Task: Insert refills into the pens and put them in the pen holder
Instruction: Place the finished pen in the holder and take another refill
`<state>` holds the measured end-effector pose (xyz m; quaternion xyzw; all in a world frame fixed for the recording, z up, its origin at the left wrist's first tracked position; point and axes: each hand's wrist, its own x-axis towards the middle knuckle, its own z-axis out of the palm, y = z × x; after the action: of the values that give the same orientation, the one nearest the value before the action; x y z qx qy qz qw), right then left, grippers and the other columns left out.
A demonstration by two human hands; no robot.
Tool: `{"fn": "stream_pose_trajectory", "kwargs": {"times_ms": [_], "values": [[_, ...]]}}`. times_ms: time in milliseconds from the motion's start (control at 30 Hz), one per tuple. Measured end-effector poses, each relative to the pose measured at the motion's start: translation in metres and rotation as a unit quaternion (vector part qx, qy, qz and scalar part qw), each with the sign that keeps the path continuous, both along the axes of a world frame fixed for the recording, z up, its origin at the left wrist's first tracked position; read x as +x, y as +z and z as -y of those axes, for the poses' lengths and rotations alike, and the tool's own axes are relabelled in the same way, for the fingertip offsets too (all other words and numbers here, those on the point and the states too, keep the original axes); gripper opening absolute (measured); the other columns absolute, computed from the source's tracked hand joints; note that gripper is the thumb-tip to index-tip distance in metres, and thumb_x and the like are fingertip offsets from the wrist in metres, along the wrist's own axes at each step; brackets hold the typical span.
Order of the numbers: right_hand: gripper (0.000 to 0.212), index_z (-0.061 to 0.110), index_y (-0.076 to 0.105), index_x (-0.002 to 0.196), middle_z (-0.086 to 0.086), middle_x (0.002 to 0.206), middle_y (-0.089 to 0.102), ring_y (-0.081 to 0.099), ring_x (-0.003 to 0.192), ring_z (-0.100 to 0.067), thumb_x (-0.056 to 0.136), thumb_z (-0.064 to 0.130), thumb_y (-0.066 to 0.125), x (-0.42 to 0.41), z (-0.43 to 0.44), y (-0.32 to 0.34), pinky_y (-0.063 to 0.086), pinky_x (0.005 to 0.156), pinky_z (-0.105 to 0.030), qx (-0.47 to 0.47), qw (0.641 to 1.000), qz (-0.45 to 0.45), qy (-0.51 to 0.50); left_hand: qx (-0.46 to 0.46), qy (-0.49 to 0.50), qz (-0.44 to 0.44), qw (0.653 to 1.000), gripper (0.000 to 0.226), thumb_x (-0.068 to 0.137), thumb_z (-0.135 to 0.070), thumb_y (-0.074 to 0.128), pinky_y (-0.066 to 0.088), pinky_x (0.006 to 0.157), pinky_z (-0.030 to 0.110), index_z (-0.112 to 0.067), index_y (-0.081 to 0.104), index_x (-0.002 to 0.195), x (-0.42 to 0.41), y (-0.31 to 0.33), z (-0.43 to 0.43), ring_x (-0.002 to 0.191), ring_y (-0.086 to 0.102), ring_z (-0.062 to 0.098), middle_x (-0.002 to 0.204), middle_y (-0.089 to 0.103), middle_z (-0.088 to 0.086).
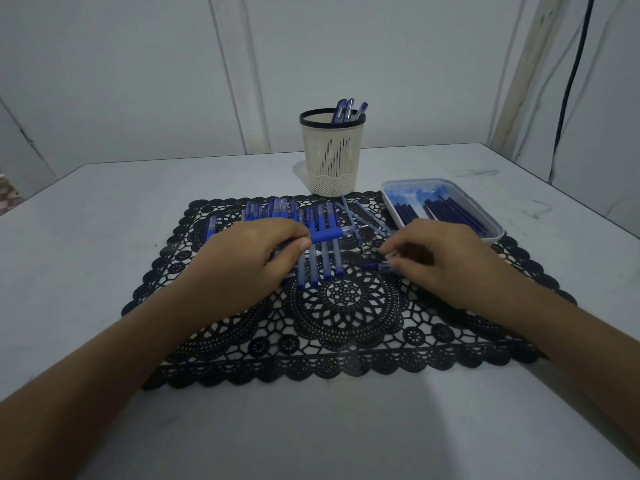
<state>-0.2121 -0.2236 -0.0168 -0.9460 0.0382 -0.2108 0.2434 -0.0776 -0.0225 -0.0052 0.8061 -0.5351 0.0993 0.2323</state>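
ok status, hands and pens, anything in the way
Left hand grips a blue pen over the loose pens. Right hand pinches a small blue piece. Pen holder has three pens, nothing standing in the way.

The mat [346, 306] is black openwork like lace, matt; plastic or cloth, I cannot tell. The table [104, 220] under it is white, smooth and matt, with grey scuffs. Behind the mat, the pen holder [331, 157] is cream perforated plastic with a black rim. The tray [498, 230] at the mat's far right corner is translucent plastic. The pens [325, 261] on the mat have clear bluish plastic barrels.
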Motion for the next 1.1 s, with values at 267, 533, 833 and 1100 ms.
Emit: {"fn": "stream_pose_trajectory", "kwargs": {"times_ms": [267,533,833,1100], "values": [[0.033,0.022,0.06,0.12,0.008,0.101,0.052,0.042,0.086,0.001,0.088,0.017,0.054,-0.0012,-0.0046,-0.004,0.03,0.08,-0.008,-0.141,0.983,-0.089,0.074,0.009,0.009,0.0,1.0,0.024,0.095,-0.034,0.042,0.026,0.052,0.014,-0.023,0.062,0.1,-0.0009,0.0009,0.0006,0.067,0.048,-0.012,0.069,0.049,-0.023],[0.039,0.022,0.054,0.128,0.011,0.098,0.047,0.038,0.08,0.013,0.088,0.02,0.055,-0.0029,-0.004,-0.0045,0.027,0.073,0.002,-0.112,0.983,-0.112,0.097,0.01,0.008,0.004,1.0,0.033,0.087,-0.041,0.035,0.028,0.054,0.013,-0.025,0.062,0.098,-0.0023,-0.0003,0.0016,0.072,0.049,-0.009,0.07,0.05,-0.024],[0.021,0.025,0.067,0.104,0.018,0.09,0.055,0.048,0.081,0.012,0.084,0.02,0.064,0.0015,-0.0059,-0.0055,0.035,0.074,-0.002,-0.061,0.996,-0.034,0.055,0.006,0.007,0.004,1.0,0.032,0.086,-0.039,0.036,0.026,0.055,0.013,-0.024,0.062,0.097,-0.0036,0.001,0.0016,0.071,0.047,-0.015,0.069,0.048,-0.026],[0.009,0.022,0.066,0.087,0.02,0.077,0.055,0.052,0.069,0.007,0.079,0.023,0.069,-0.0007,-0.0043,-0.0019,0.039,0.064,-0.002,-0.06,0.996,-0.047,0.042,0.006,0.005,0.003,1.0,0.034,0.087,-0.041,0.036,0.029,0.057,0.012,-0.025,0.062,0.099,-0.0017,-0.0002,0.0014,0.076,0.048,-0.014,0.073,0.05,-0.027]]}}
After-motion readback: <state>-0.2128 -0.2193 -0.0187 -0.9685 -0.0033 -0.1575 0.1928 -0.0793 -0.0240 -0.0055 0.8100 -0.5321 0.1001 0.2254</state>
